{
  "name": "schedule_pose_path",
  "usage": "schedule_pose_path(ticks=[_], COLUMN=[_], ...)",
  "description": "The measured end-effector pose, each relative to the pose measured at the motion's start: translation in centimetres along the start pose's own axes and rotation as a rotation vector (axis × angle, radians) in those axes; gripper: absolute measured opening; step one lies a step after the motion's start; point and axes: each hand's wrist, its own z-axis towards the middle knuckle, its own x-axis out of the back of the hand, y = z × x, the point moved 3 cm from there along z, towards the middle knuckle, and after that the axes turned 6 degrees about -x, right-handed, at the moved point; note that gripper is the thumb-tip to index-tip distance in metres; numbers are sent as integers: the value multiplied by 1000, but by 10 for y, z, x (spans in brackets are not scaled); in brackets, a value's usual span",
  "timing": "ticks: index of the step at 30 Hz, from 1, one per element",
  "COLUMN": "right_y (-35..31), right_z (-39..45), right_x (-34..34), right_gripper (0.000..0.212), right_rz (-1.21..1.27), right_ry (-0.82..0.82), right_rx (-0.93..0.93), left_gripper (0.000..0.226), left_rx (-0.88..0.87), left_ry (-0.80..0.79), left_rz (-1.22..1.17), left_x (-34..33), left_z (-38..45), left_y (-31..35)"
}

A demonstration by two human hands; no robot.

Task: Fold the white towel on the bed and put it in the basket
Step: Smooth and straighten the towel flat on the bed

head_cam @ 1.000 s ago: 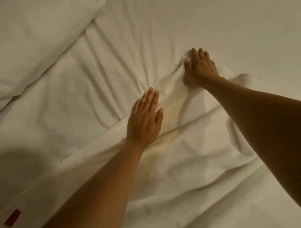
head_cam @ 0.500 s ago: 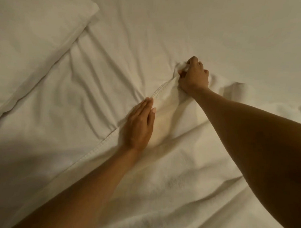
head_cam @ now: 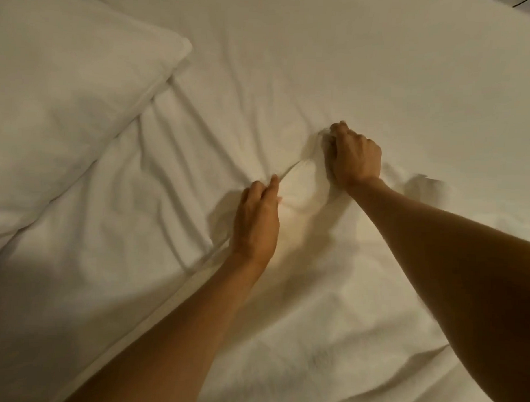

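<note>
Spread across the lower right of the white-sheeted bed [head_cam: 337,59]: a rumpled white terry-cloth towel [head_cam: 329,308], its hemmed left edge running diagonally from the bottom left up toward the middle. At the far end of that edge, the right hand [head_cam: 354,157], clenched into a fist around the towel's bunched far corner, knuckles up, cloth puckering out between thumb and fingers. A little nearer along the same hem, the left hand [head_cam: 257,221], fingers curled, pinching the edge between thumb and forefinger and lifting it slightly off the sheet into a short raised ridge between the two hands. Both bare forearms reaching in from the bottom of the view. At upper left, a plump white pillow [head_cam: 65,118], well apart from the towel. Creases fanning across the sheet between pillow and hem.
</note>
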Motion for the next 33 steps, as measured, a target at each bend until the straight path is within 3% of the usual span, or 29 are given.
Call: schedule_pose_path(ticks=[6,8,11,14,27,33], right_y=[-53,-70,-77,-72,-66,-53], right_z=[70,84,77,50,49,-14], right_x=[20,14,-14,-51,-60,-38], right_gripper=[32,39,52,55,58,56], right_rz=[31,15,-10,58,71,127], right_ry=[71,55,-27,-188,-415,-322], right_rx=[87,106,48,30,-23,-88], left_gripper=[38,38,47,58,68,67], left_rx=[210,223,82,-78,-44,-61], left_ry=[200,198,152,-24,-251,-339], left_rz=[-3,76,306,349,347,313], left_x=[39,43,29,7,-6,4], left_z=[58,65,57,36,40,44], left_y=[-45,-58,-69,-77,-84,-83])
